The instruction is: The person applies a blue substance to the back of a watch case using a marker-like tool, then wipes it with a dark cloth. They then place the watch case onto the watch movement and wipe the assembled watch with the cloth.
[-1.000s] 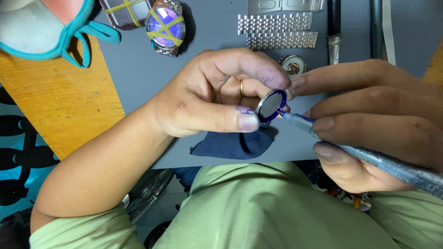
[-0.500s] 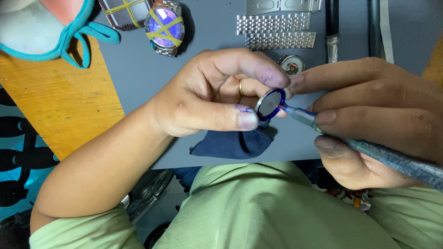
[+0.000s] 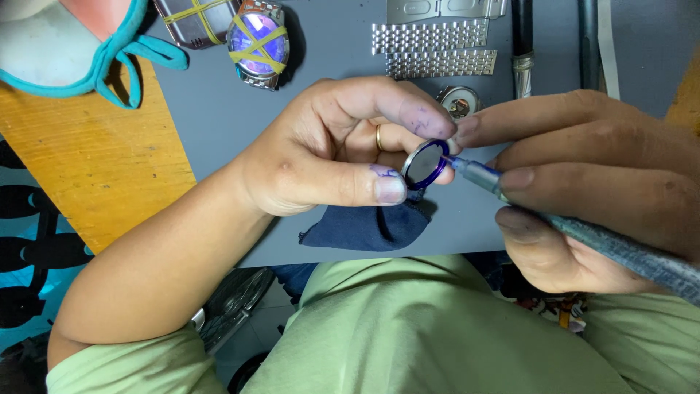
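Above the grey desk (image 3: pixel 219 124), left hand (image 3: pixel 328 153) pinches a small round disc with dark glassy face and blue rim (image 3: pixel 426 164) between ink-stained thumb and forefinger, fingers closed on its edge. Right hand (image 3: pixel 598 190) grips a slim grey pen-like tool (image 3: pixel 583 237), tip touching the rim. Dark blue cloth (image 3: pixel 364 228) lies beneath; ribbed metal bracelet links (image 3: pixel 430 36) behind

I get a single view here, from the camera on the person's head, tilted steeply down and sitting close over the work. It faces the grey mat (image 3: pixel 219 109) from above, with the left hand (image 3: pixel 328 157) and right hand (image 3: pixel 598 182) filling the middle, the green-clothed lap along the bottom edge, and the far side of the mat at the top.
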